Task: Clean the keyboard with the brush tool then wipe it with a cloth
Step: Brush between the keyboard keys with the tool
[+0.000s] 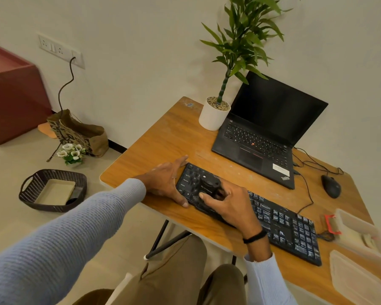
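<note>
A black keyboard (282, 223) lies slanted across the wooden desk (169, 137). My left hand (167, 181) rests flat against the keyboard's left end, thumb and fingers around its corner. My right hand (227, 203) grips a black brush tool (209, 184) that stands on the keys near the left end. Whether its bristles touch the keys is hidden by the tool body. No cloth is clearly visible; a clear plastic container (359, 232) at the right edge holds pale items.
An open black laptop (257, 142) and a white potted plant (213, 117) stand behind the keyboard. A black mouse (331, 186) with cables lies to the right. A container lid (359, 280) lies at the desk's near right. A woven basket (53, 190) sits on the floor.
</note>
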